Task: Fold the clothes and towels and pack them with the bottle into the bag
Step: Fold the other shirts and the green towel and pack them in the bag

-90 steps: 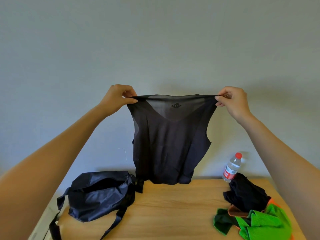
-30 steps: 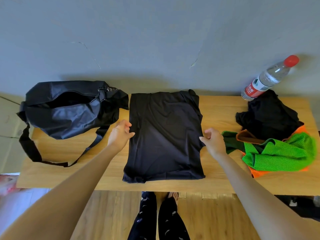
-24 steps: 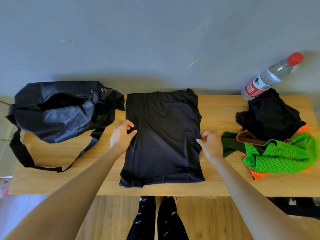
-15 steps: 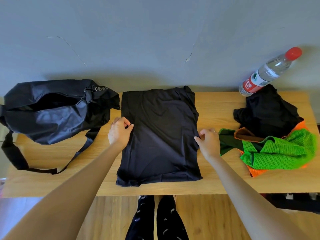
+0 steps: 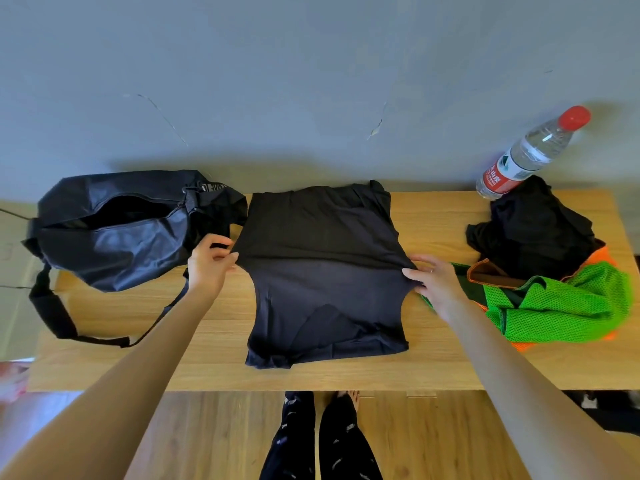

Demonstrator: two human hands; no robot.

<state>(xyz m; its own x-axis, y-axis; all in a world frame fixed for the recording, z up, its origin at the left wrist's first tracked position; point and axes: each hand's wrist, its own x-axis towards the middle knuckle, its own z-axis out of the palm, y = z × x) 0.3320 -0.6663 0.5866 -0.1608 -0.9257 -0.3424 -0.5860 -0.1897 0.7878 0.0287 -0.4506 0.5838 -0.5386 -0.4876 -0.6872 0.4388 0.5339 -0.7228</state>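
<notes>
Soft, even daylight fills the scene — bright enough that the pale wooden tabletop (image 5: 214,317) glows warm. Beyond the 2 hands, a broad, diffuse shadow runs along the grey painted wall (image 5: 311,64) just above the table's far edge. The clear plastic bottle with the red cap (image 5: 530,154) shows small glints. Wide-angle bending curves the edges — the near forearms look soft.

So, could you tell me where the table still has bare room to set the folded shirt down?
Bare wood lies between the black shirt and the clothes pile, and along the near edge below the bag strap. The right end is crowded.
</notes>
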